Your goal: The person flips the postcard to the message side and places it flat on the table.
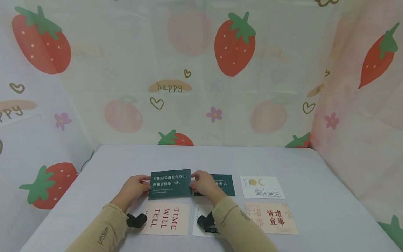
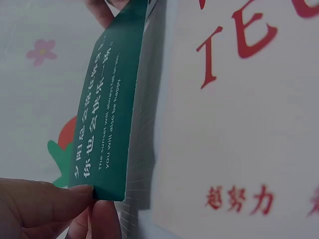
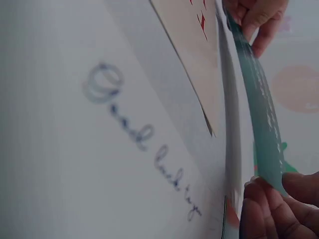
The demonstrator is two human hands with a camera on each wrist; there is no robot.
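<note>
Between my two hands, at the far left of the laid-out cards, is the dark green card [image 1: 170, 184] with white lettering, tilted up from the white tabletop [image 1: 126, 159] with its printed face toward me. My left hand [image 1: 134, 190] pinches its left short edge, thumb on the printed face and fingers behind; my right hand [image 1: 205, 184] pinches the right short edge, likewise between thumb and fingers. Whether the near long edge touches the tabletop I cannot fairly tell from these angles.

I judge it very light, thin card stock: stiff enough to span from hand to hand, yet springy, for the right wrist view shows it slightly bowed. Its smooth face may slide a little under dry fingertips, and I'd expect squeezing the ends inward to deepen the bow and perhaps crease it. The corners look the most easily bent. The short edges, about halfway along, seem the best hold, with a light pinch that leaves the lettering uncovered.

Just to the near side lies the pale pink card [image 1: 167, 218] reading TIME WILL TELL, and to the right a second green card [image 1: 228, 184], partly hidden by my right hand; both sit close enough to be nudged by a careless knuckle.
</note>
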